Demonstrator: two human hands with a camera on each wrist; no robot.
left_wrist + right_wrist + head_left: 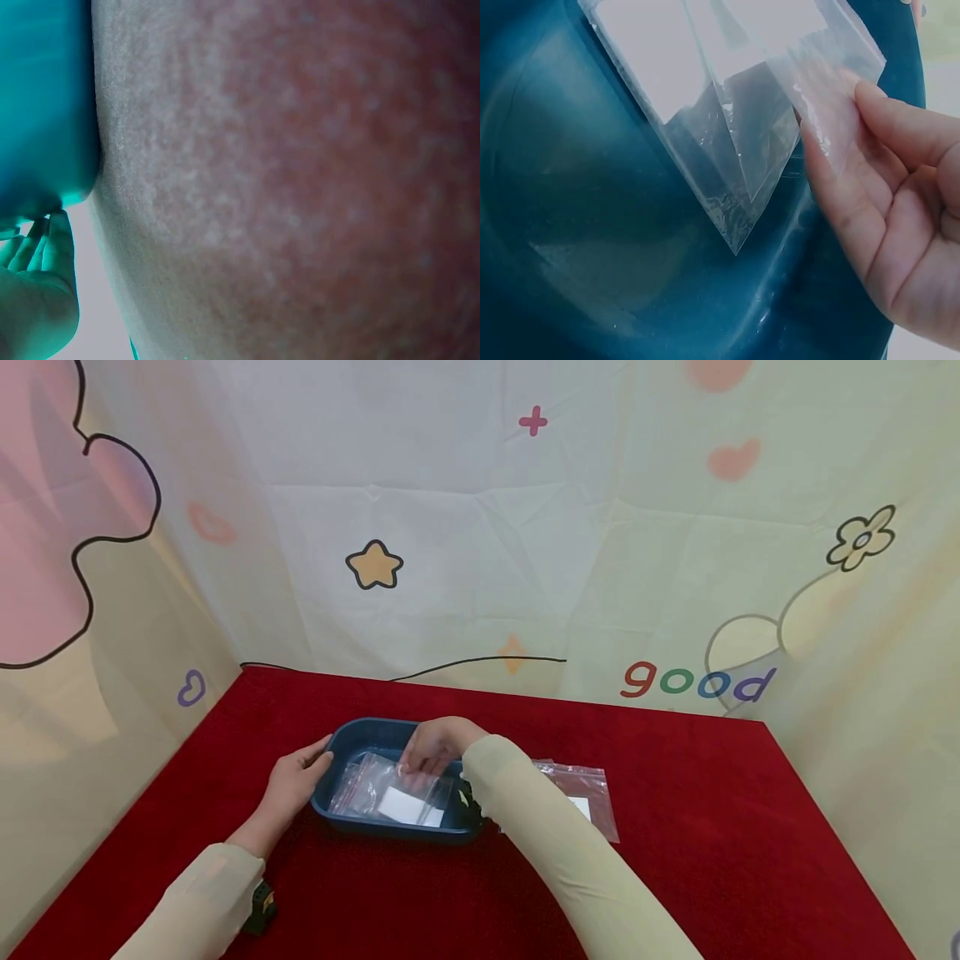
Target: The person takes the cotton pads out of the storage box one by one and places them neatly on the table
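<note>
A blue plastic basin (390, 830) sits on the red cloth, with clear zip bags (367, 781) holding white cards or paper inside it. My left hand (294, 781) holds the basin's left end by its rim; in the left wrist view, the hand's fingers (58, 244) touch the outer wall. Reaching into the basin from the right, my right hand (437, 745) pinches the edge of a clear zip bag (829, 112) between thumb and fingers. Other bag corners lie under that bag in the right wrist view. How many bags overlap there I cannot tell.
More clear zip bags (596, 789) with a white insert lie on the red cloth (697, 827) right of the basin, partly hidden by my right sleeve (555, 852). A printed curtain (465, 593) hangs behind the table and along both sides.
</note>
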